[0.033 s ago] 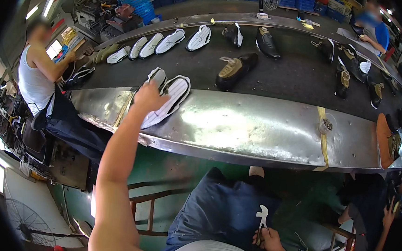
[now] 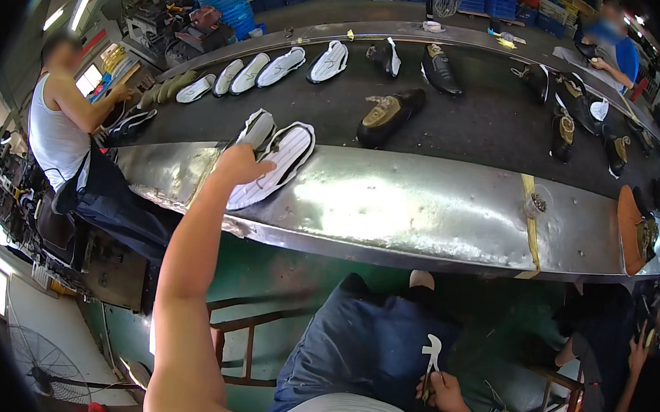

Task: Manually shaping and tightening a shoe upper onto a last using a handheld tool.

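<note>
My left hand [image 2: 242, 166] is closed over the near end of a pair of shoes turned sole up on the metal edge of the bench. Its thumb lies across the white underside of the right-hand shoe [image 2: 291, 151]; the other fingers are bent and partly hidden. The left-hand shoe [image 2: 256, 129] of the pair lies close beside it, partly behind my hand. Low over my lap, my right hand [image 2: 443, 391] grips steel lasting pincers [image 2: 432, 355] by the handles, with the curved head pointing up.
Across the dark bench top [image 2: 298, 108] stands a row of white-bottomed shoes [image 2: 281, 67]. A black and tan shoe [image 2: 391, 117] lies mid-bench, with more shoes to the right. A small tub of nails [image 2: 534, 206] sits on the metal strip [image 2: 422, 205]. A co-worker [image 2: 64, 126] stands at left.
My left hand has drawn slightly back toward me and its fingers have closed in at the shoes. The shoes and my right hand with the pincers look unmoved.
</note>
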`<state>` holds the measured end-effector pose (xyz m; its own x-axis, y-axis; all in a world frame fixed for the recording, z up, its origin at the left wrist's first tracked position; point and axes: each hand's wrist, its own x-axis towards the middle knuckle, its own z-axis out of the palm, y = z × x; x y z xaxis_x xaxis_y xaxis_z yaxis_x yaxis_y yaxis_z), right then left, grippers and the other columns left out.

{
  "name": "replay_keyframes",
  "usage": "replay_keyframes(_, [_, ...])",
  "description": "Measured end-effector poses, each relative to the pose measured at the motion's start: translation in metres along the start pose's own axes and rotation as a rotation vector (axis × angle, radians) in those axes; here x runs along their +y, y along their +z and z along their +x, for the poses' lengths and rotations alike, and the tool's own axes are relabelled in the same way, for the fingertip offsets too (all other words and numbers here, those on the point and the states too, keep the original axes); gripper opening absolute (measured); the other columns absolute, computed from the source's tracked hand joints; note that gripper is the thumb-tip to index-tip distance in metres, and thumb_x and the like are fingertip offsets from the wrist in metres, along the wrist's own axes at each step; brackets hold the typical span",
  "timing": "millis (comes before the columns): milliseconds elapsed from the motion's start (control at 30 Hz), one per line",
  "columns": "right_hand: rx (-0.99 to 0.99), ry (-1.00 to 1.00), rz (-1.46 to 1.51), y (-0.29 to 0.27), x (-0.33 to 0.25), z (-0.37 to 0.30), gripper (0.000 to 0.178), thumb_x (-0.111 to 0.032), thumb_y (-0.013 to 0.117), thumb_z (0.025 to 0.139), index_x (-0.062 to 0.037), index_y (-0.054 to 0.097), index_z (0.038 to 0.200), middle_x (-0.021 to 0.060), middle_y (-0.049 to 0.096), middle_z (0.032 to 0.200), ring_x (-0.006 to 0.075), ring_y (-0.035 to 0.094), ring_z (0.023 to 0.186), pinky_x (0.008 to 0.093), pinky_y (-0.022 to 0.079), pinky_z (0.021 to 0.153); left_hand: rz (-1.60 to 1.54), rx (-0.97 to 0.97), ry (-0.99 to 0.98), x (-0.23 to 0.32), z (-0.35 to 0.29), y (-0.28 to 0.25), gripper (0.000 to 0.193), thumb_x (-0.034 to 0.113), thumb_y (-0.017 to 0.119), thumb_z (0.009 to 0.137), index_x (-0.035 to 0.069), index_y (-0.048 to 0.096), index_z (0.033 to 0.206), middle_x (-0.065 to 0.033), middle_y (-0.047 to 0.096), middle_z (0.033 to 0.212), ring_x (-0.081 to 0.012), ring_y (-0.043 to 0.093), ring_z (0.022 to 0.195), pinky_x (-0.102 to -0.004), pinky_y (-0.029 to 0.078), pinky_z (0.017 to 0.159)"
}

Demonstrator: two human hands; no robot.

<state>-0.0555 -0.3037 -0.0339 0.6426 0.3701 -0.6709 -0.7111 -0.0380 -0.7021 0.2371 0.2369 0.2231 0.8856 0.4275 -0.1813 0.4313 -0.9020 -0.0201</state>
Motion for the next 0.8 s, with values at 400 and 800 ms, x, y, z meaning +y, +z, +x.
replay_keyframes(400, [0.079,-0.126,-0.238,0.019,0.020,-0.010,0.033,-0.029,0.053,0.104,0.0021,0.061,0.109,0.0098,0.069,0.086,0.0172,0.067,0.069,0.0284,0.049,0.056,-0.622,0.109,0.201,-0.038,-0.068,0.071,0.103,0.045,0.080,0.079,-0.013,0.031,0.147,-0.0328,0.056,0.134,-0.0329,0.059,0.124,-0.0360,0.046,0.103])
replay_keyframes(800, [-0.080,-0.315,0.063,0.027,-0.117,0.021,0.046,-0.044,0.065,0.095,-0.0018,0.056,0.113,0.0177,0.067,0.119,0.0213,0.067,0.099,0.0359,0.055,0.089,-0.674,-0.274,0.676,0.094,-0.377,0.258,0.113,0.033,0.090,0.068,0.000,0.025,0.154,-0.0290,0.044,0.142,-0.0426,0.048,0.130,-0.0453,0.040,0.110])
